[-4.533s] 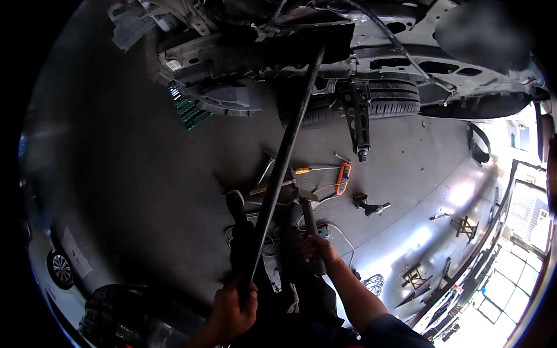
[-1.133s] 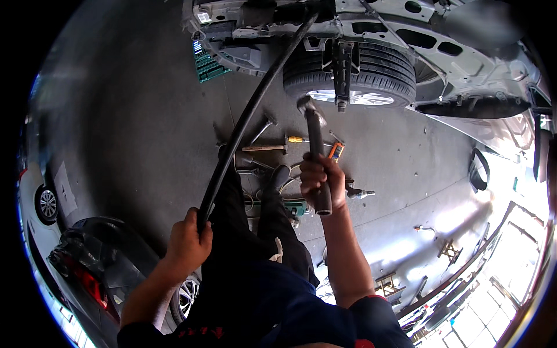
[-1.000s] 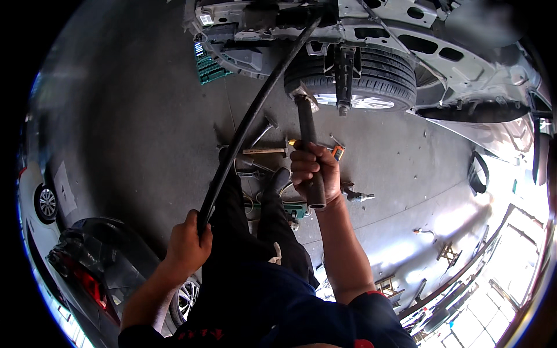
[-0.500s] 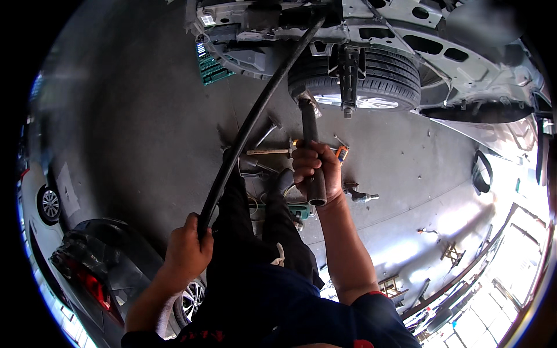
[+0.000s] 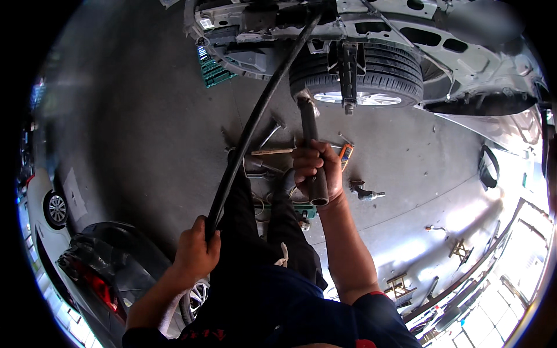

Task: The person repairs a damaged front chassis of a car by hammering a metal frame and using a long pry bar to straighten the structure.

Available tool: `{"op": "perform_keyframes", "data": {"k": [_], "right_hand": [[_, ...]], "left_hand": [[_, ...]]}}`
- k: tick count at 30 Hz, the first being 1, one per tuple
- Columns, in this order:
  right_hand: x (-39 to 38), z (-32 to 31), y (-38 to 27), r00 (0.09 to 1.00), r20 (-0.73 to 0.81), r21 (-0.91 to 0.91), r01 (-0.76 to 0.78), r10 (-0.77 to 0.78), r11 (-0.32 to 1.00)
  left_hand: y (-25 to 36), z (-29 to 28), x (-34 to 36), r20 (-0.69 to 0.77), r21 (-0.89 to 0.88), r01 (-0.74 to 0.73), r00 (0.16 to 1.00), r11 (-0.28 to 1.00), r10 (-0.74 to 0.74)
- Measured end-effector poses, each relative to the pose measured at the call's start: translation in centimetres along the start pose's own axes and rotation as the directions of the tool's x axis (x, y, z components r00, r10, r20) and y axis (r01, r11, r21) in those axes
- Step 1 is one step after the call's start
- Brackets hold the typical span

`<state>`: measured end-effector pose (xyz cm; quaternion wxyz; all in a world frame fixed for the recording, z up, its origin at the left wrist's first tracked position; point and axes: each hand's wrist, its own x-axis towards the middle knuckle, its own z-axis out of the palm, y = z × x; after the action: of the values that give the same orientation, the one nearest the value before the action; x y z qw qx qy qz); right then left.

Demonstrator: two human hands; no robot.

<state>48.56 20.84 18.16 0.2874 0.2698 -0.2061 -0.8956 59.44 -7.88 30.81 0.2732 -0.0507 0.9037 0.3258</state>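
Left hand (image 5: 196, 250) gripped the long black bar (image 5: 255, 119) levered under the raised car's underside (image 5: 261, 23), right hand (image 5: 316, 171) clenched a dark hammer handle (image 5: 310, 151) beside the tyre (image 5: 362, 69); next likely a strike upward.

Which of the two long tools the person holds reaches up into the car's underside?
The long black bar in the left hand; the right hand's shorter tool ends below the tyre.

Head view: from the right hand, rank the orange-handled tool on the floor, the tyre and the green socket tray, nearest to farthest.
Measured in the picture from the right hand:
1. Orange-handled tool, on the floor just right of the hand.
2. Tyre, above the hand, under the raised car.
3. Green socket tray, up and to the left, on the floor beyond the long black bar.
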Motion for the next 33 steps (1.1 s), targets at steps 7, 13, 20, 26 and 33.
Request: {"op": "perform_keyframes", "data": {"k": [7,13,20,26,33], "right_hand": [[-1.1,-1.0,-2.0,0.982,0.18,-0.2,-0.019,0.056,0.98],[-15.0,-14.2,-1.9,0.985,-0.067,0.089,0.168,-0.162,0.982],[-32.1,-28.2,1.0,0.655,-0.632,0.148,0.627,-0.415,0.765],[-34.2,-28.2,2.0,0.713,-0.611,0.191,0.555,-0.345,0.809],[-20.3,-23.8,-3.8,0.859,-0.343,-0.011,0.401,-0.38,0.916]], "left_hand": [[-0.6,1.2,-0.3,-0.052,0.039,-0.052,0.997,0.998,0.054],[-1.0,0.6,-0.5,-0.007,0.025,0.0,1.0,1.0,0.0],[0.6,-0.7,0.4,-0.003,0.003,-0.063,0.998,0.998,0.063],[0.7,-0.1,0.1,-0.02,-0.027,-0.059,0.998,0.998,0.059],[1.1,-0.1,0.2,-0.005,-0.058,-0.069,0.998,0.996,0.069]]}}
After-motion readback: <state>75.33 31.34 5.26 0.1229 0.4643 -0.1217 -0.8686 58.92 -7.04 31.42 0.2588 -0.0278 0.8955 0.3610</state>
